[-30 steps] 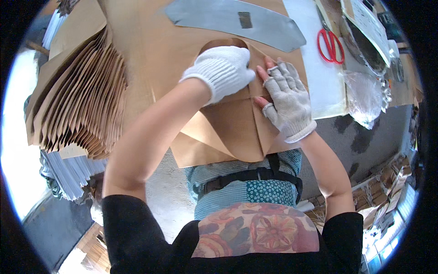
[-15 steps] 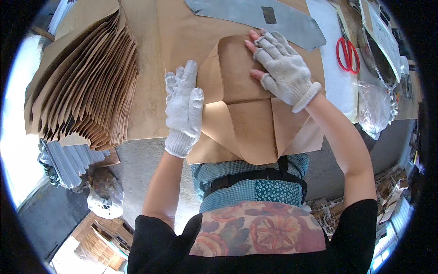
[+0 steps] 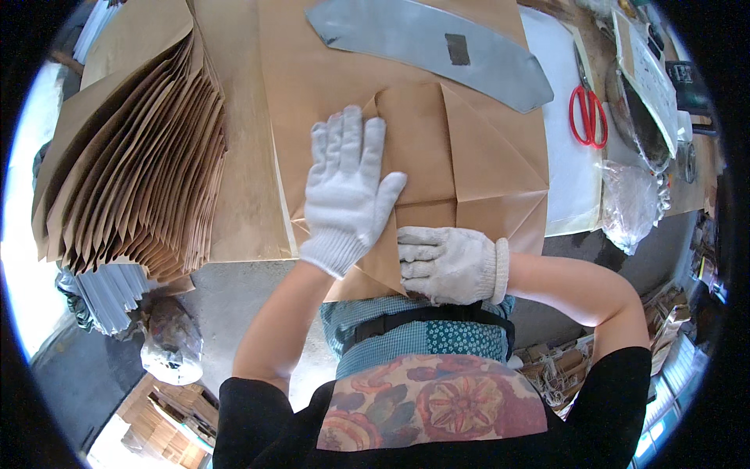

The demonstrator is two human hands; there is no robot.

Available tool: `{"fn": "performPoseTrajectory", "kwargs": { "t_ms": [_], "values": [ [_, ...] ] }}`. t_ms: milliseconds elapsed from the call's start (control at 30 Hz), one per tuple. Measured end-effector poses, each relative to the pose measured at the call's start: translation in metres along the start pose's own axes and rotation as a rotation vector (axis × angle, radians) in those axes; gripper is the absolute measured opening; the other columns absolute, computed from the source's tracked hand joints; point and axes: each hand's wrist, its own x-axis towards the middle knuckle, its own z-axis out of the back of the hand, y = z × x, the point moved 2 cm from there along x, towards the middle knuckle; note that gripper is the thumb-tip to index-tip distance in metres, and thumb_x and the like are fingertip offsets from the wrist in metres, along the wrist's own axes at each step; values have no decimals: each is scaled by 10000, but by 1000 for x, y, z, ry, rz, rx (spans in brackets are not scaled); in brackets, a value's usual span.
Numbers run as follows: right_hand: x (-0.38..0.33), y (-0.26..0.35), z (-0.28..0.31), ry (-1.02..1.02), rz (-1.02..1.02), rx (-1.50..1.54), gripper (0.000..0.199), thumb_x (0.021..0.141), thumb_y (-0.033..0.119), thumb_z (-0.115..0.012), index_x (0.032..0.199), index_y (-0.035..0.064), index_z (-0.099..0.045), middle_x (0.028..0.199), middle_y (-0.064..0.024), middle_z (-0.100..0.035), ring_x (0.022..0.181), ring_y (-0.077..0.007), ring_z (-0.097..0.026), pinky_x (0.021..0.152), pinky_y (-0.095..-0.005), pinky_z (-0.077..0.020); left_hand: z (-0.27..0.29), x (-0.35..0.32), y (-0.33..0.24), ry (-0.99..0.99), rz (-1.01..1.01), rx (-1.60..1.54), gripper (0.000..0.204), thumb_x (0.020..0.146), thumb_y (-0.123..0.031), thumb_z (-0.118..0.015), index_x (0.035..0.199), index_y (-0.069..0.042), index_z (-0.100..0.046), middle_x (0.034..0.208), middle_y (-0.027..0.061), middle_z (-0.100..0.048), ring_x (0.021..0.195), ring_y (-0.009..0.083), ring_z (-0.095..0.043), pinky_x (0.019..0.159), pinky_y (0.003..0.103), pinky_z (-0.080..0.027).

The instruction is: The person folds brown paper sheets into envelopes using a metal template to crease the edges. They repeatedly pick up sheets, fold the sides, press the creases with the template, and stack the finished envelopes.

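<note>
A sheet of brown kraft paper [image 3: 500, 156] lies in front of me, with creased flaps folded in from its sides and near edge. My left hand [image 3: 344, 180], in a white knit glove, rests flat on the left flap with its fingers stretched out and the thumb apart. My right hand [image 3: 449, 264], gloved too, lies across the near part of the paper by my waist. Its fingers point left and are extended, pressing on the fold. Just beyond the paper is a grey metal plate [image 3: 406, 39] with a dark square patch.
A fanned stack of folded brown paper [image 3: 141, 156] fills the table's left side. On the right, red-handled scissors [image 3: 587, 117] lie on a white sheet [image 3: 558, 195], near a clear plastic bag [image 3: 629, 203]. A plastic-wrapped bundle [image 3: 173, 344] stands below the table at left.
My right hand has come from the far right of the paper to its near edge. My left hand has shifted right onto the flap. The right flap now lies flatter.
</note>
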Motion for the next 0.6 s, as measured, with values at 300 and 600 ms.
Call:
{"fn": "performPoseTrajectory", "kwargs": {
  "t_ms": [300, 600],
  "values": [
    [2, -58, 67, -513, -339, -578, 265, 779, 253, -748, 1018, 139, -745, 1184, -69, -734, 1197, -299, -664, 1080, -500, -495, -3, 32, 0, -159, -94, -111, 803, 1016, -465, -644, 1625, -2, -401, 1684, 256, -402, 1569, 444, -366, 1337, 534, -226],
    [-91, -97, 146, -678, -1462, -279, 593, 961, 445, -724, 1352, 3, -674, 1153, -260, -742, 1081, -454, -694, 969, -504, -518, 11, -47, 12, -119, -69, -87, 786, 988, -443, -686, 1586, 15, -462, 1668, 250, -437, 1564, 428, -391, 1328, 537, -254]
  ]
}}
